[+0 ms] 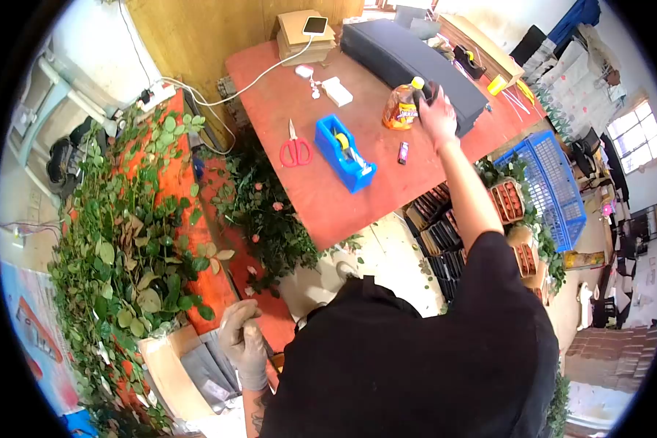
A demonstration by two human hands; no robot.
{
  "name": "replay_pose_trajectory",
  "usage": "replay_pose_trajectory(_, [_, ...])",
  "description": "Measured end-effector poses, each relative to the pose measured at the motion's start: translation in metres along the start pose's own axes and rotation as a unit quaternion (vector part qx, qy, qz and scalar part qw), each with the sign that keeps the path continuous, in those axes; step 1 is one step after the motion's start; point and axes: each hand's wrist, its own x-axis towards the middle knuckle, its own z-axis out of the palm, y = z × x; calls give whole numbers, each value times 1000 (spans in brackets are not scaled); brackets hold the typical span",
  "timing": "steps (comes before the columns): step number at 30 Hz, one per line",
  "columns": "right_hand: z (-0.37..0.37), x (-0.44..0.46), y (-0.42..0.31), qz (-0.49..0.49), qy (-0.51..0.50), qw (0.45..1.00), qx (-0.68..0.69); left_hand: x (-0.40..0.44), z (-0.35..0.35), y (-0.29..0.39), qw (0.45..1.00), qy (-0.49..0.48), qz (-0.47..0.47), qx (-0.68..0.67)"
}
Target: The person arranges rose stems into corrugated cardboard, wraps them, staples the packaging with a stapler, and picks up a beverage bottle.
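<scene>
My right hand [439,118] reaches over the red table [270,95], its fingers closed around a small dark object [425,96] whose kind I cannot make out. Beside that hand stands an orange-labelled plastic bottle [401,108] with a yellow cap. A small purple lighter [403,152] lies nearer the table's front edge. My left hand [244,343], in a greyish glove, hangs low at my left side. Its fingers are loosely bent, with the thumb apart and nothing visible in them. A cardboard box [169,369] with grey sheets is close by.
On the table are a blue tape dispenser [343,153], red-handled scissors [296,150], a long dark-grey padded block [409,62] and a phone [314,26] on stacked cardboard. Leafy stems [117,270] cover the left bench. A blue crate [544,190] stands at right.
</scene>
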Motion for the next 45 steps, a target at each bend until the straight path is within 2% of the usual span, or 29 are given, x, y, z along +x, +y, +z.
replay_pose_trajectory(3, [24,78,5,66,-166,979,-100,27,48,7,999,-13,-23,-23])
replay_pose_trajectory(5, [48,102,11,4,-244,956,-164,42,79,8,999,-40,-34,-15])
replay_pose_trajectory(7, [51,112,9,-32,-261,938,-227,51,110,0,997,-55,-47,4])
replay_pose_trajectory(10, [41,97,23,-185,-195,948,-168,54,152,-24,990,-87,-102,-51])
replay_pose_trajectory(11, [16,87,15,-232,-174,944,-157,61,161,-17,991,-115,-70,9])
replay_pose_trajectory(13, [-41,76,-17,-235,-230,931,-158,73,186,-15,984,-113,-15,140])
replay_pose_trajectory(14, [-64,68,-28,-255,-217,934,-124,82,200,-9,984,-109,-13,143])
replay_pose_trajectory(16, [-99,48,-47,-299,-203,930,-70,104,229,7,962,-138,81,223])
replay_pose_trajectory(17, [-113,36,-55,-324,-202,923,-48,113,242,12,961,-140,83,224])
replay_pose_trajectory(19, [-135,13,-66,-376,-267,884,74,128,262,19,953,-128,162,222])
replay_pose_trajectory(20, [-138,0,-68,-396,-277,869,105,131,267,17,985,-108,89,99])
replay_pose_trajectory(21, [-141,-11,-70,-418,-286,852,134,127,253,30,985,-105,70,119])
replay_pose_trajectory(23, [-166,-26,-85,-521,-286,803,43,124,222,30,970,-113,191,102])
replay_pose_trajectory(25, [-170,-34,-95,-615,-255,731,149,123,187,41,958,-180,203,88])
replay_pose_trajectory(27, [-173,-31,-110,-751,-231,561,261,129,156,56,929,-305,199,67])
replay_pose_trajectory(28, [-162,-35,-111,-811,-159,484,288,124,143,62,926,-329,167,82])
replay_pose_trajectory(29, [-156,-36,-118,-817,-155,471,295,120,134,62,926,-345,143,62])
replay_pose_trajectory(31, [-148,-39,-134,-875,-72,357,318,120,117,64,915,-364,157,73])
replay_pose_trajectory(32, [-144,-40,-141,-883,-73,329,326,116,110,65,920,-352,154,79])
replay_pose_trajectory(33, [-143,-44,-148,-885,-71,318,332,112,103,64,931,-344,98,70])
replay_pose_trajectory(34, [-145,-49,-154,-866,-122,383,298,108,96,63,939,-335,45,61])
replay_pose_trajectory(35, [-146,-52,-160,-839,-169,448,258,104,90,58,941,-327,47,67])
replay_pose_trajectory(36, [-151,-54,-165,-811,-262,498,162,97,83,49,956,-284,48,59])
replay_pose_trajectory(37, [-147,-60,-167,-812,-256,498,163,92,77,43,967,-245,47,50])
replay_pose_trajectory(38, [-142,-67,-171,-826,-229,479,192,90,73,41,963,-262,11,65])
replay_pose_trajectory(40, [-141,-67,-177,-856,-218,416,216,86,67,35,961,-263,19,82])
replay_pose_trajectory(41, [-137,-65,-183,-857,-217,414,215,86,64,33,959,-265,22,98])
replay_pose_trajectory(43, [-129,-62,-190,-893,-150,288,312,83,62,31,961,-263,10,79])
replay_pose_trajectory(45, [-135,-65,-185,-891,-165,313,285,79,60,20,965,-251,-1,73])
